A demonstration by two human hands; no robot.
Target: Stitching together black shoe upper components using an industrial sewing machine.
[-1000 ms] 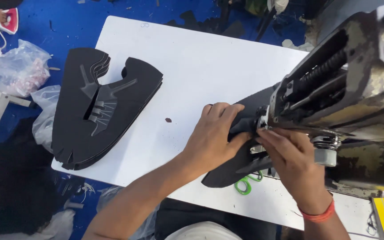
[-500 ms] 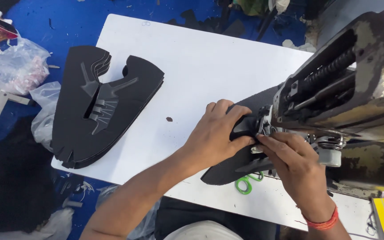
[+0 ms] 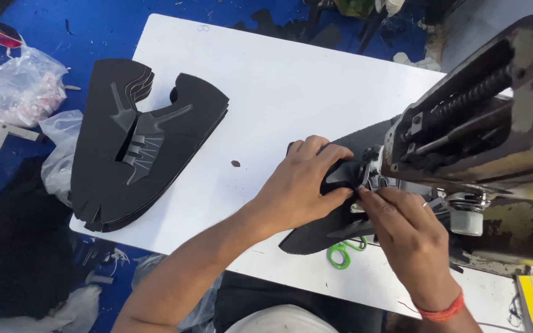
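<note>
Both hands (image 3: pixel 353 197) – pressing black piece (image 3: pixel 316 231) under machine (image 3: pixel 495 142).

A sewing workshop: worn industrial sewing machine (image 3: pixel 495 135), stacked black cut pieces (image 3: pixel 137 148), scrap-strewn blue floor (image 3: pixel 94 31).

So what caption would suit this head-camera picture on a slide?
Both hands, left hand and right hand, press a black fabric piece at a worn sewing machine; a stack of black cut pieces lies nearby.
</note>
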